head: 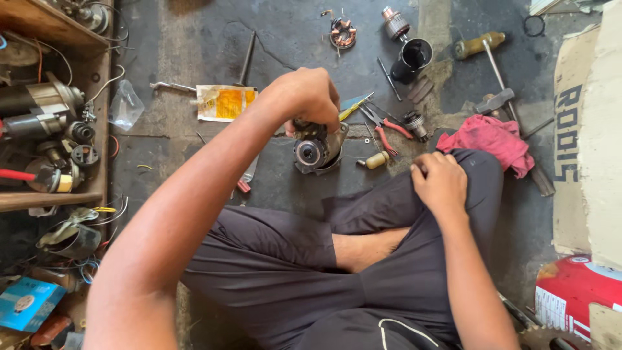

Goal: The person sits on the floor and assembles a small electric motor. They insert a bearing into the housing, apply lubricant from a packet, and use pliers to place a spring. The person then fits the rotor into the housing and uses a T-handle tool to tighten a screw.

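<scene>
left hand (310, 97): arm stretched forward, wrist bent down, fingers curled shut in a grip | right hand (440, 180): arm bent at the elbow, hand resting palm down on the right knee, fingers loosely curled, holding nothing

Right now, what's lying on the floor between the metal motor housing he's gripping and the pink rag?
In the head view, between the motor housing and the pink rag lie red-handled pliers, a small yellow-handled tool and a small metal gear part.

Around the motor housing (317, 148) you have one pair of red-handled pliers (383, 126), one pink rag (491, 140), two hammers (497, 97), one black cup (413, 58).
</scene>
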